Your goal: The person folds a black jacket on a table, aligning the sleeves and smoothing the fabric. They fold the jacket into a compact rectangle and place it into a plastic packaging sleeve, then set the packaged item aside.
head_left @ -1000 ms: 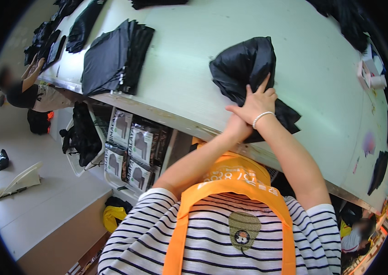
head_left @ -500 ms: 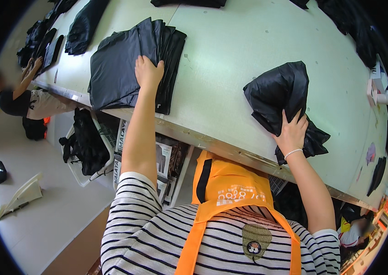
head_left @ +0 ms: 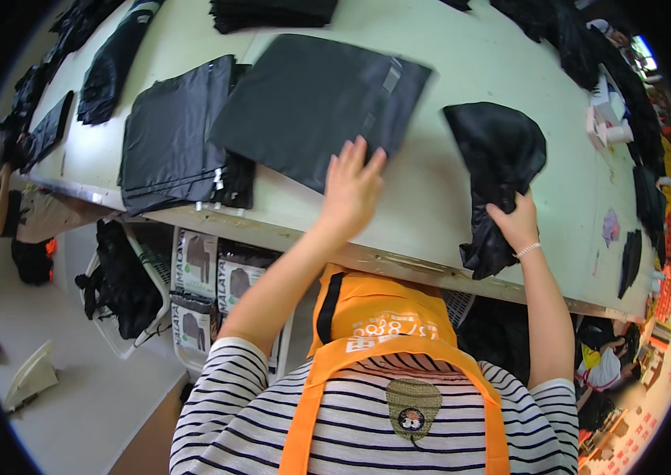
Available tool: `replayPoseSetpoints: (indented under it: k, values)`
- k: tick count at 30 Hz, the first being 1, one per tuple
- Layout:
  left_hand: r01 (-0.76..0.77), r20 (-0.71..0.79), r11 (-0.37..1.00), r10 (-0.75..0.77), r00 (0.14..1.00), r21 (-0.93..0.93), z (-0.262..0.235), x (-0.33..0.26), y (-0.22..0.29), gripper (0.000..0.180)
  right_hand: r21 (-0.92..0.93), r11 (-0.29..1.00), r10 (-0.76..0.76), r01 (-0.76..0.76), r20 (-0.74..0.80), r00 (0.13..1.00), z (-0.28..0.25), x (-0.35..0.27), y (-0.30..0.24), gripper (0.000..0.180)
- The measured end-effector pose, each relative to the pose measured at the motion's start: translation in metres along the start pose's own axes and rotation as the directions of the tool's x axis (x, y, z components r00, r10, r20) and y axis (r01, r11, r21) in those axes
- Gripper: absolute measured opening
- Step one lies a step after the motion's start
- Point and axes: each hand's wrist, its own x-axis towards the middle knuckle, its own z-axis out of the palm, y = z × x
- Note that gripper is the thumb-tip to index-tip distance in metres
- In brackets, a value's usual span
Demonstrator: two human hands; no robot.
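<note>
My left hand [head_left: 353, 188] lies with outstretched fingers on the near edge of a flat, dark folded garment [head_left: 311, 111]. This piece is slightly blurred, with a grey strip near its right end. Its left end overlaps a stack of folded black garments [head_left: 173, 131], whose small white labels show at the near edge. On the right, my right hand [head_left: 520, 224] grips a bunched, shiny black garment [head_left: 501, 142] by its narrow lower part. The thumb lies on top of the cloth, and the other fingers are partly hidden.
Both garments rest on a pale green table [head_left: 422, 237]. More black piles [head_left: 272, 12] line its far side. Below the front edge are packaged garments [head_left: 194, 265] and a white basket [head_left: 145, 317] of black cloth. A person [head_left: 3, 210] works at far left.
My left hand has moved right from the stack, and a flat folded garment now lies beneath it, partly off the stack. My right hand has turned, and its bunched garment hangs together more narrowly.
</note>
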Motion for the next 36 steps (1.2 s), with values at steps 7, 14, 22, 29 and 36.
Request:
replayPoseSetpoints:
  k: [7,14,22,29,36]
  values:
    - [-0.062,0.393,0.988,0.112,0.913,-0.139,0.086,-0.055,0.07,0.053,0.751,0.558,0.512,-0.353,0.023,0.859,-0.095,-0.09,0.043,0.039]
    - [-0.206,0.294,0.963,0.251,0.922,-0.175,0.117,-0.015,0.065,0.018,0.632,0.654,0.526,-0.415,0.013,0.85,-0.087,-0.164,0.058,0.045]
    - [0.174,0.361,0.839,0.029,0.932,-0.515,0.126,0.018,0.052,0.011,0.23,0.973,0.023,-0.029,0.028,0.999,-0.082,-0.187,0.016,0.052]
    - [0.173,0.421,0.802,0.105,0.901,-0.571,0.066,0.062,0.09,0.011,0.177,0.973,-0.224,0.148,0.569,0.791,-0.031,-0.151,-0.021,0.05]
    - [0.347,0.454,0.711,-0.044,0.89,-0.612,0.019,0.049,0.015,0.023,0.171,0.981,-0.004,-0.086,0.467,0.884,0.03,-0.103,0.015,0.047]
